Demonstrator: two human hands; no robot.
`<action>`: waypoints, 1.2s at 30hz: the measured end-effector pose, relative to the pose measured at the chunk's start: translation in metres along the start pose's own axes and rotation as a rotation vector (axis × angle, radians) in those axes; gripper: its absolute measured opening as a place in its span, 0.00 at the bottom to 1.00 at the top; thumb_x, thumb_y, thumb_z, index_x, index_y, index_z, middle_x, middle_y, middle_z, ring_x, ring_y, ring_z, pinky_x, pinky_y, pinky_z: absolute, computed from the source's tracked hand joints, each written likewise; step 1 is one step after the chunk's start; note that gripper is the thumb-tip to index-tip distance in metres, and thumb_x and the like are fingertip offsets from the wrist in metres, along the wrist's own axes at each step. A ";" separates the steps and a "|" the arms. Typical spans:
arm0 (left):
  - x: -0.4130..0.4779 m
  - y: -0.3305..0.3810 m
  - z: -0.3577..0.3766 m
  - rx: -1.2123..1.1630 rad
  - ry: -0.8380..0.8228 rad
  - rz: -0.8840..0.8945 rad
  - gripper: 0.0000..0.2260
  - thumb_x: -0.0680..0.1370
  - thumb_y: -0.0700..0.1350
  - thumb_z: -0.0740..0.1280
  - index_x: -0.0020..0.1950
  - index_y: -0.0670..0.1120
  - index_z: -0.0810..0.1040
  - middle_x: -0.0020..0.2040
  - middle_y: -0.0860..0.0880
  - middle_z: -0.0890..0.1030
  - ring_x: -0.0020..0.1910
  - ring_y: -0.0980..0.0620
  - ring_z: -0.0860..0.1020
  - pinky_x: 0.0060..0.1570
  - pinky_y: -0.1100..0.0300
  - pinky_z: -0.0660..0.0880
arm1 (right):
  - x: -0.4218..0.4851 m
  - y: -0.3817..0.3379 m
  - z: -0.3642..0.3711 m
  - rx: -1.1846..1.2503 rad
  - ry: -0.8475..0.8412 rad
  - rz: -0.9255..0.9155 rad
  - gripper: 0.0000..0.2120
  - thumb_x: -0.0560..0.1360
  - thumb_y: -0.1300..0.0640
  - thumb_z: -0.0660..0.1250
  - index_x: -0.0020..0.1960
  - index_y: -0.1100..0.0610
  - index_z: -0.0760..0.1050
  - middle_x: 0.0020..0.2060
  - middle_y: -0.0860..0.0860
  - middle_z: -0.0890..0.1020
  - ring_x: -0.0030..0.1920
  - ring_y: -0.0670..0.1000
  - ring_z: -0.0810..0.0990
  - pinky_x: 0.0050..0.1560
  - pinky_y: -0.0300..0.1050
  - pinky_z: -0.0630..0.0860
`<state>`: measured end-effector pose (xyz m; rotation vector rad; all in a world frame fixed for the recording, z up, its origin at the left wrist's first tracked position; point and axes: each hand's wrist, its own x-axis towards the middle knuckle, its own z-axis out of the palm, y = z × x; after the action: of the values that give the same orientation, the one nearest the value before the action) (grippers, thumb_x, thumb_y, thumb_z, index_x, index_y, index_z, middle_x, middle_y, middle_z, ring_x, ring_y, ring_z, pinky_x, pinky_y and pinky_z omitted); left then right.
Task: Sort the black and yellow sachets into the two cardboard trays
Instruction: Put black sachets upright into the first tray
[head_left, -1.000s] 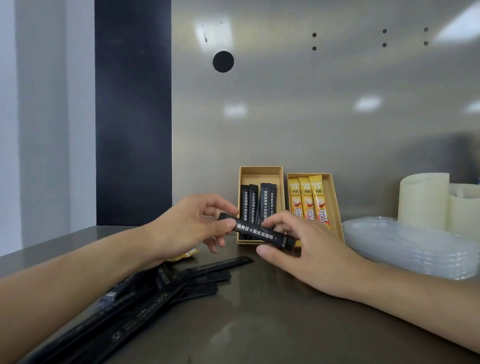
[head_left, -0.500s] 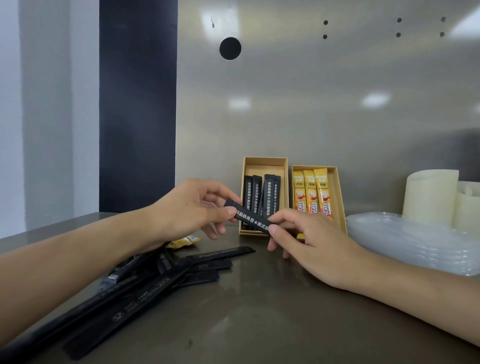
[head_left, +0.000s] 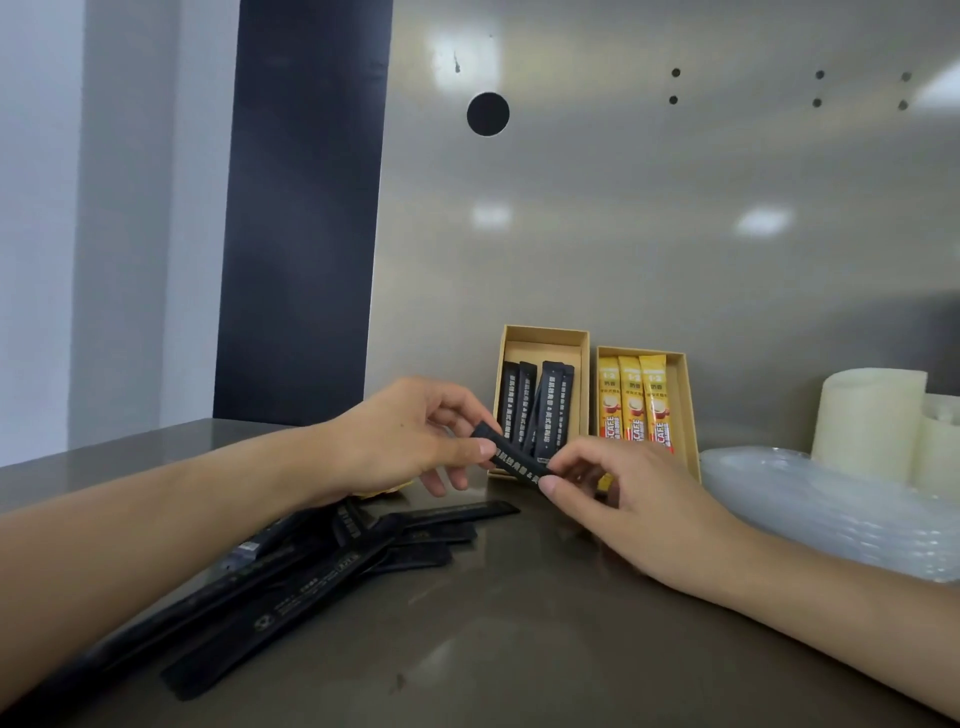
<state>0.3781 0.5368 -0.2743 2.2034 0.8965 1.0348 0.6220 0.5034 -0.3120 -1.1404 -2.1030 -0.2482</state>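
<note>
Both hands pinch one black sachet (head_left: 514, 460) just in front of the trays: my left hand (head_left: 410, 436) holds its upper left end, my right hand (head_left: 623, 499) its lower right end. Behind it, the left cardboard tray (head_left: 545, 338) leans on the steel wall with several black sachets (head_left: 540, 410) standing in it. The right cardboard tray (head_left: 683, 405) holds three yellow sachets (head_left: 634, 402). A pile of black sachets (head_left: 291, 571) lies on the counter under my left forearm. A yellow sachet (head_left: 387, 488) peeks out below my left hand.
A stack of clear plastic lids (head_left: 831, 504) lies right of the trays, with pale cylindrical containers (head_left: 867, 421) behind it. A steel wall rises at the back, a dark panel (head_left: 301, 208) to its left. The steel counter (head_left: 519, 639) carries everything.
My right hand slid up along the black sachet toward my left hand, so less of the sachet shows between them. The view shifted slightly.
</note>
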 end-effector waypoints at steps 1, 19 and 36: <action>0.000 0.000 0.000 0.003 -0.001 0.002 0.06 0.78 0.39 0.72 0.54 0.43 0.82 0.47 0.38 0.84 0.34 0.52 0.82 0.37 0.56 0.82 | 0.000 0.000 0.000 0.006 -0.005 -0.001 0.05 0.78 0.42 0.67 0.48 0.41 0.79 0.44 0.31 0.80 0.43 0.39 0.80 0.37 0.31 0.72; 0.000 0.001 -0.001 0.014 -0.006 0.013 0.06 0.78 0.41 0.72 0.55 0.43 0.82 0.46 0.43 0.86 0.35 0.52 0.82 0.38 0.55 0.82 | -0.001 -0.002 -0.001 0.034 -0.038 -0.019 0.01 0.79 0.46 0.68 0.49 0.42 0.78 0.43 0.29 0.78 0.41 0.35 0.78 0.39 0.27 0.71; 0.001 -0.002 -0.003 0.051 -0.029 -0.003 0.06 0.78 0.44 0.72 0.54 0.44 0.81 0.45 0.45 0.87 0.35 0.54 0.82 0.36 0.57 0.81 | 0.000 0.003 -0.001 -0.031 0.024 -0.044 0.08 0.78 0.45 0.69 0.41 0.39 0.73 0.38 0.42 0.75 0.40 0.45 0.75 0.38 0.32 0.70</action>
<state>0.3758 0.5393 -0.2731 2.2527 0.9230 0.9867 0.6247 0.5050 -0.3117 -1.1052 -2.1116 -0.3150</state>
